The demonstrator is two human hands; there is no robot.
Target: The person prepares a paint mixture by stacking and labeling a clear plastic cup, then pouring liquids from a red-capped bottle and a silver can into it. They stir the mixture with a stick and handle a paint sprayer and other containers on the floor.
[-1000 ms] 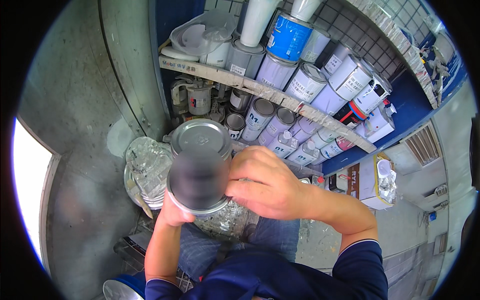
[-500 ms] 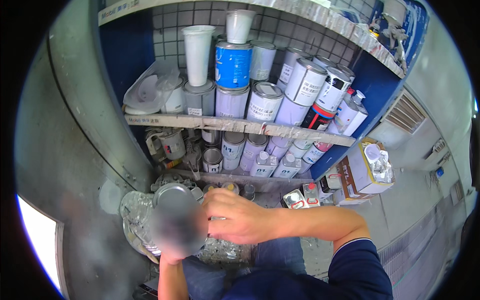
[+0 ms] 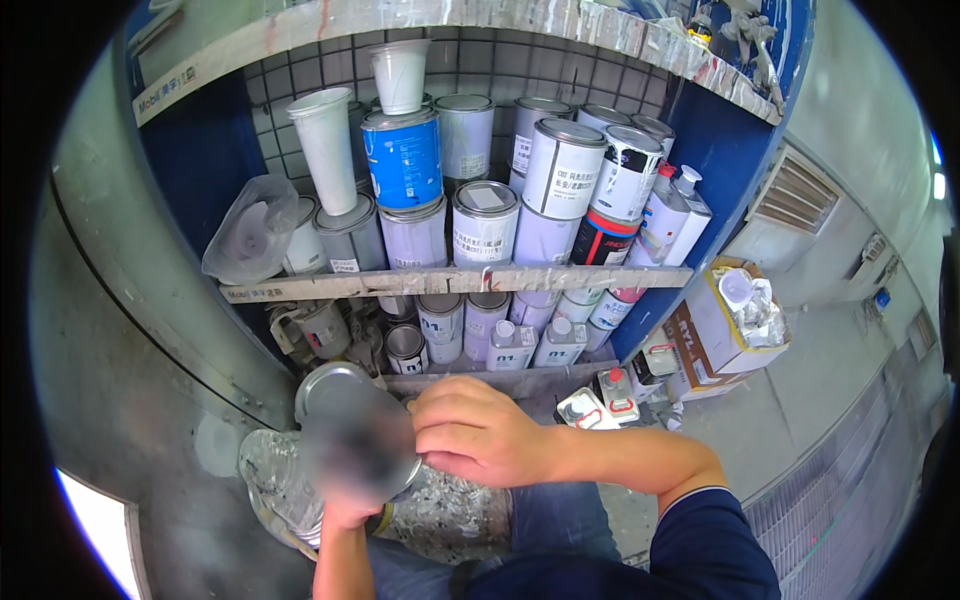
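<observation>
A round grey metal can (image 3: 335, 385) is held up in front of me, its near part covered by a dark blurred patch. From below, my left hand (image 3: 350, 508) supports the can; the blur hides most of its fingers. My right hand (image 3: 482, 430) is closed at the can's right edge, fingers curled and pointing left. Its fingertips meet the rim, and whatever they pinch is hidden. Under the can stands a paint-crusted, crinkled surface (image 3: 455, 512) between my legs, with more clear crumpled wrapping (image 3: 275, 475) at its left.
Ahead, a blue rack's middle shelf (image 3: 470, 284) bears several paint cans, including a blue can (image 3: 403, 158) with a white cup (image 3: 400, 77) on it. Rectangular tins (image 3: 588, 409) stand on the floor at right, near a cardboard box (image 3: 712, 345). A grey wall (image 3: 120, 300) rises at left.
My view has shifted, so the rack appears lower and further left. The can remains in my left hand. My right hand stays at its edge with little visible change.
</observation>
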